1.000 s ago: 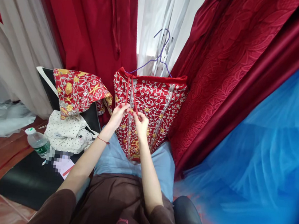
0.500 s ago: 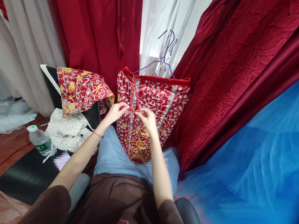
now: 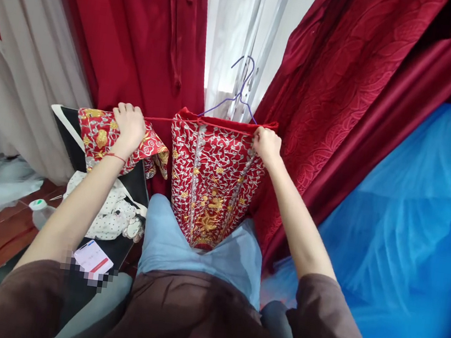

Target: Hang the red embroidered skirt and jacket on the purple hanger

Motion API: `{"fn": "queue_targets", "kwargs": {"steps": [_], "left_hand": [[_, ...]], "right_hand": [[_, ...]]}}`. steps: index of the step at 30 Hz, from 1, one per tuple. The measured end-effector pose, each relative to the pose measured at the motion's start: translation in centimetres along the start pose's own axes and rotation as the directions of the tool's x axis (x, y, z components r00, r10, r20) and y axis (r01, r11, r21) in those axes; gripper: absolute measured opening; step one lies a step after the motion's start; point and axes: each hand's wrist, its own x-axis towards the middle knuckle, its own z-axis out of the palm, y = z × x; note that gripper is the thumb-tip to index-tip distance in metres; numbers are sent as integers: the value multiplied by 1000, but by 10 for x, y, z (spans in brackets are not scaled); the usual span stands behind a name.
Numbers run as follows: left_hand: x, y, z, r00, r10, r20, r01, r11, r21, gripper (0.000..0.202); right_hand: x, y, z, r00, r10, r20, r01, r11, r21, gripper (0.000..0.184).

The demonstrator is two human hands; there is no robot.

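A red embroidered skirt with silver and gold patterns hangs from a purple wire hanger, its lower end between my knees. Along its red waistband runs a thin red cord, pulled taut sideways. My left hand is closed on the cord's left end, in front of a folded red embroidered garment draped over a chair back. At the waistband's right side my right hand is closed on the cord's other end, touching or close to the skirt.
On the black chair lie a dotted white cloth and a phone. A plastic bottle is partly hidden by my left arm. Dark red garments hang behind; blue tulle fills the right side.
My hands were together at the skirt's middle, fingering the hanging cord. They have moved apart and up, stretching the cord across the waistband.
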Motion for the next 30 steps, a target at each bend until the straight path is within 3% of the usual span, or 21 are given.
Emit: {"fn": "queue_targets", "kwargs": {"steps": [2,5,9,12,16,20,24,27,30], "left_hand": [[1,14,8,995,97,-4,-97,993,-66,34],[2,48,34,971,221,97,-181,933,-312,30],[7,88,70,951,232,203,-65,794,-604,32],[10,105,81,955,255,151,-59,664,-746,21],[8,111,76,954,299,4,-198,640,-742,28],[6,104,68,943,332,-20,-253,678,-690,26],[8,97,69,971,235,35,-136,667,-733,24],[13,97,73,976,182,117,-6,563,-826,15],[15,100,78,970,183,160,59,459,-886,11]], "right_hand": [[3,-13,-1,995,-28,93,29,1000,-7,20],[4,-51,11,977,-102,188,91,994,65,19],[9,-103,38,968,-153,197,95,956,278,27],[17,-125,56,977,-115,181,15,879,477,28],[27,-135,73,968,-67,244,-115,741,661,17],[30,-135,76,975,-88,206,-86,701,708,12],[32,-132,70,977,-76,199,-91,695,713,20],[34,-133,67,967,-96,236,-111,676,728,25],[32,-136,64,979,-75,191,-84,701,708,22]]}}
